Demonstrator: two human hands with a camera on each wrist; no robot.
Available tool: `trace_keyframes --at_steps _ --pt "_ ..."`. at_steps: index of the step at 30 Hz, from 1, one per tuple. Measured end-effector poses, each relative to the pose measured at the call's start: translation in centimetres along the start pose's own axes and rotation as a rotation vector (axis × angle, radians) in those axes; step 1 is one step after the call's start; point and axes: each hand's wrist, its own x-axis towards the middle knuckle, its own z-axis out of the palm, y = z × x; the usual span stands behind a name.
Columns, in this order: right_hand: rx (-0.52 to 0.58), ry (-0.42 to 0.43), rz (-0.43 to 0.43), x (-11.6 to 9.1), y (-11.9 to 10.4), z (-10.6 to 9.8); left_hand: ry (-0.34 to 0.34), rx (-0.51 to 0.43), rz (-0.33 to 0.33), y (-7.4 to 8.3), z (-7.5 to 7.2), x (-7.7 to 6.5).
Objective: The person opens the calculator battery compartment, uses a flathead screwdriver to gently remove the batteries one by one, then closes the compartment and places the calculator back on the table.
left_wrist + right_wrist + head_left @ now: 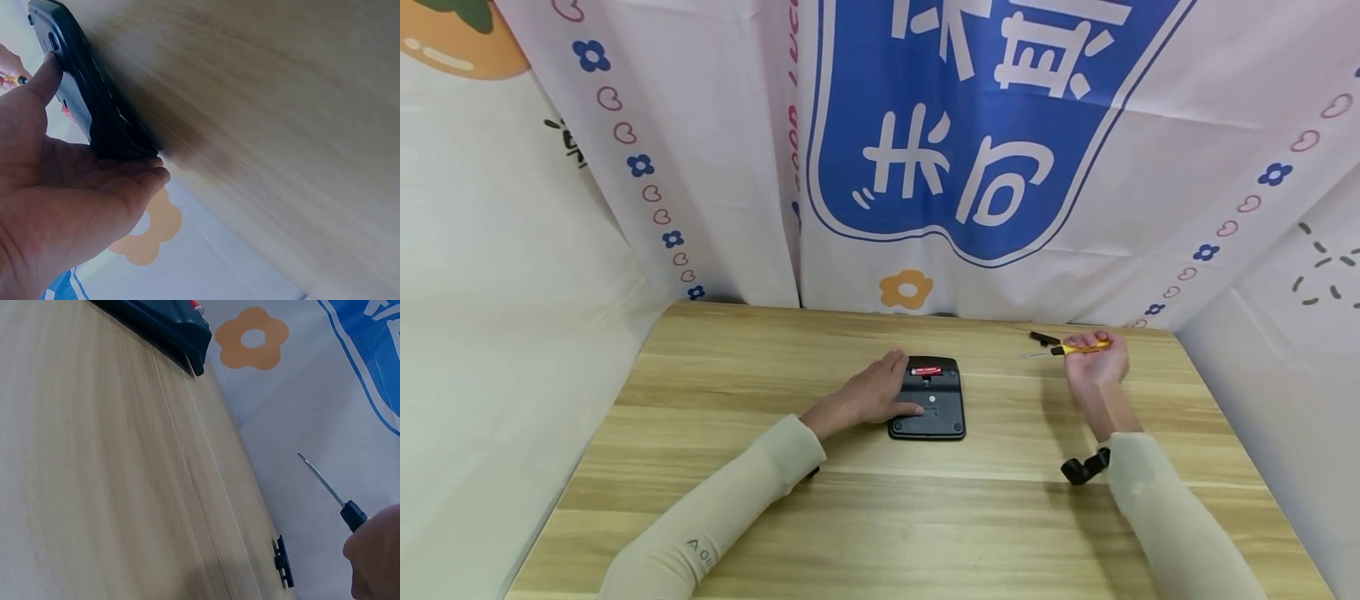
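Note:
A black calculator-like device [943, 417] lies with its back facing up on the table, and a red battery [927, 372] sits in its uncovered compartment. My left hand [874, 390] holds it from the left side. The thumb presses on its back, while the fingers reach around the far edge, as the left wrist view shows. Off to the right, my right hand [1097, 363] grips a screwdriver [1081, 347] with a yellow handle, its metal tip pointing left. Just behind that hand, a small black battery cover [1044, 338] lies on the table.
The wood-grain table [880, 533] ends at a hanging printed cloth [737, 208] behind the device. White cloth walls stand at both sides. A black camera mount [1084, 468] juts from the right wrist over the table.

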Motion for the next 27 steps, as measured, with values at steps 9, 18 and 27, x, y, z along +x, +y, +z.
trace_keyframes --at_steps 9,18,27 --pt "0.0 0.028 -0.036 0.8 -1.3 -0.3 0.004 0.004 0.001 0.0 0.1 0.1" --pt "-0.015 0.082 -0.078 1.3 -2.7 -0.3 0.007 0.007 0.012 0.1 0.1 0.0" --pt "-0.024 0.112 -0.128 1.5 -4.1 -0.2 -0.002 0.003 0.006 0.0 0.1 0.1"
